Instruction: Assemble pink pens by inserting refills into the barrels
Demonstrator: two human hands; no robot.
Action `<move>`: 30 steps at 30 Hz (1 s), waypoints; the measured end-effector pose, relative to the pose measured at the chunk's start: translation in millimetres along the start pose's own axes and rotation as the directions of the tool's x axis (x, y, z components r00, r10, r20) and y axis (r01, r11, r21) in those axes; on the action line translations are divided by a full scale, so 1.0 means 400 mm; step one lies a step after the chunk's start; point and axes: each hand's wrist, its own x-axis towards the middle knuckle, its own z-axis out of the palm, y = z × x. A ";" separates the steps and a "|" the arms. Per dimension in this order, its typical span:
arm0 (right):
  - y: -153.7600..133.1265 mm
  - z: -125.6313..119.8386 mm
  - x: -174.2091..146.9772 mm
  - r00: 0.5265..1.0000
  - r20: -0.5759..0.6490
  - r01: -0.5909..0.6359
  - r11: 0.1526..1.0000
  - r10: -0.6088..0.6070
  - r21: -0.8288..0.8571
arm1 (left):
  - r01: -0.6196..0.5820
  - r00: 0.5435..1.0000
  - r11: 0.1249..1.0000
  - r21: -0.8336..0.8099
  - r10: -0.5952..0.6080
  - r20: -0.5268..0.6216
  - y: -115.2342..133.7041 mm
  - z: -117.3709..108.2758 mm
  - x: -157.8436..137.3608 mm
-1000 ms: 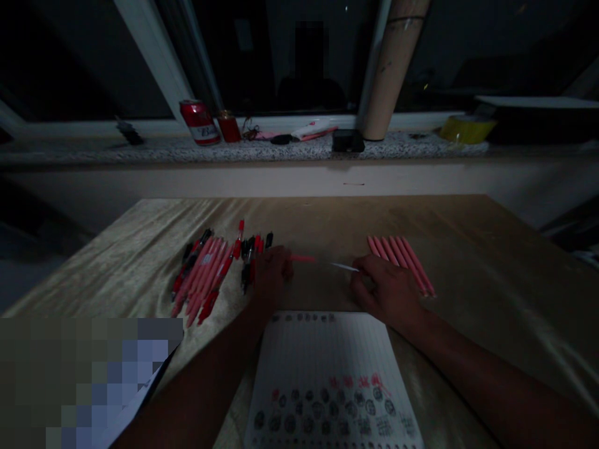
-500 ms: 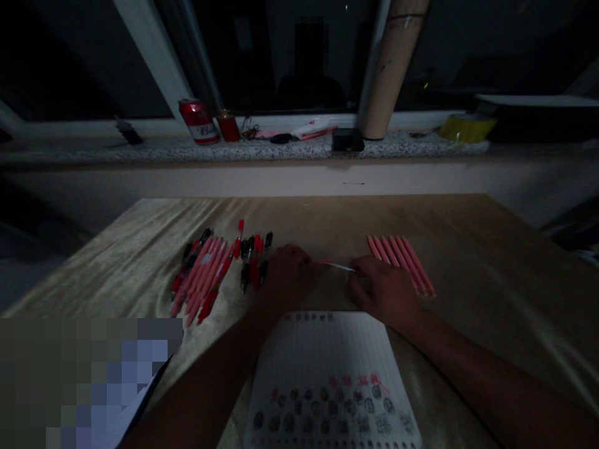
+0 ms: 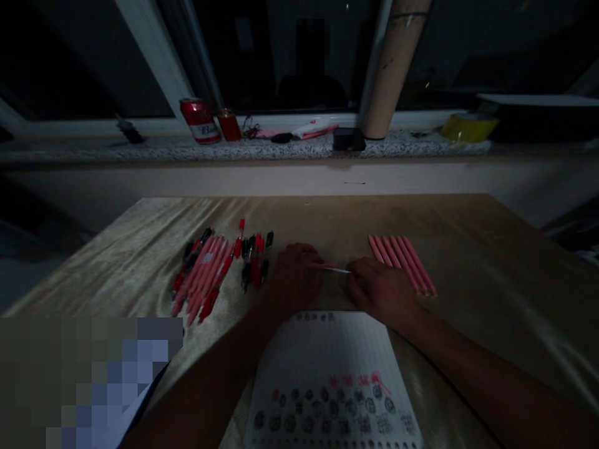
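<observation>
My left hand (image 3: 299, 268) is closed around a pink pen barrel (image 3: 324, 266), most of it hidden by the fingers. From the barrel a thin white pen refill (image 3: 337, 270) runs across to my right hand (image 3: 374, 280), whose fingers pinch its other end. Beside that hand, several pink pens (image 3: 401, 262) lie side by side in a slanted row. Below both hands sits a lined spiral notebook (image 3: 327, 349) with black and red stamp-like marks. Left of my left hand are a small group of black and red pens (image 3: 256, 262) and a bigger pile of pink pens (image 3: 203, 274).
The wooden table (image 3: 449, 218) ends at a wall below a granite windowsill (image 3: 299, 147). On the sill stand a red can (image 3: 199, 121), a red jar (image 3: 229, 125), a small black box (image 3: 349, 140), a cardboard tube (image 3: 393, 75) and a yellow tape roll (image 3: 469, 128).
My left hand has shifted slightly right, toward my right hand. More of the pink barrel shows, and less white refill is visible between the hands.
</observation>
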 end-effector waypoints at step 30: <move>-0.002 0.006 -0.001 0.996 0.082 0.019 1.000 -0.021 0.020 | -0.100 0.984 0.995 -0.026 0.102 0.149 0.001 -0.001 -0.005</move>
